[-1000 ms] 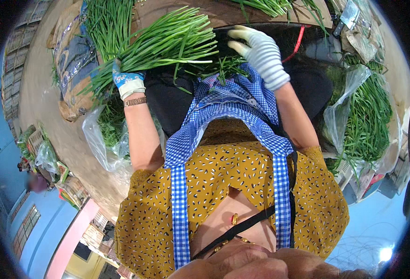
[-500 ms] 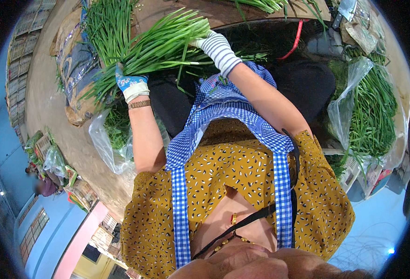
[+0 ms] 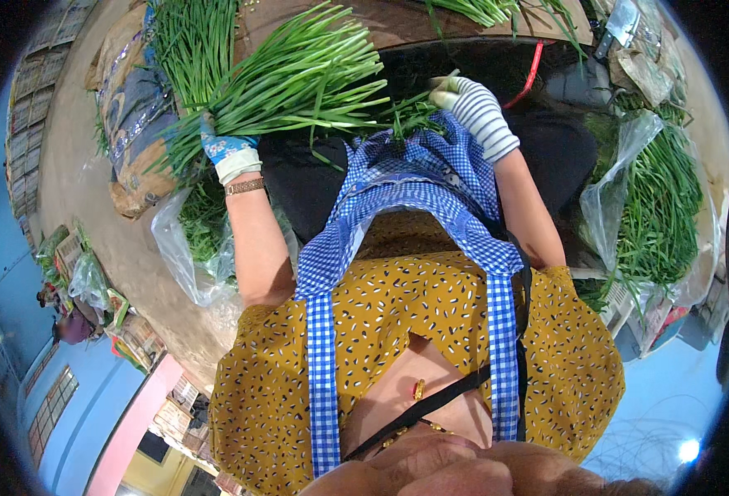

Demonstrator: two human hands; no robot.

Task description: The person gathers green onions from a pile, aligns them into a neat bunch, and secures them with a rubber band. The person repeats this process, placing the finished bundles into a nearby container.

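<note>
My left hand (image 3: 227,145), in a blue floral glove with a pale cuff, is closed around a thick bunch of green chives (image 3: 298,74). Their pale cut ends fan out to the right above my lap. To the right of those ends is my right hand (image 3: 469,101), in a white and dark striped glove. Its fingertips are pinched together, and whatever is between them is too small and blurred to name. Loose green leaves (image 3: 414,114) lie on the blue checked apron (image 3: 406,169), just below and left of the right hand.
More chives (image 3: 195,50) lie at the far left on a brown board (image 3: 315,12). A cleaver (image 3: 617,29) rests at the far right, near a red strap (image 3: 533,78). Plastic bags of greens stand to the right (image 3: 658,198) and left (image 3: 203,227). A stuffed sack (image 3: 137,107) lies at left.
My right hand has let go of the cut ends of the bunch and moved right and slightly nearer. The left hand keeps its hold, and the stems now spread more loosely.
</note>
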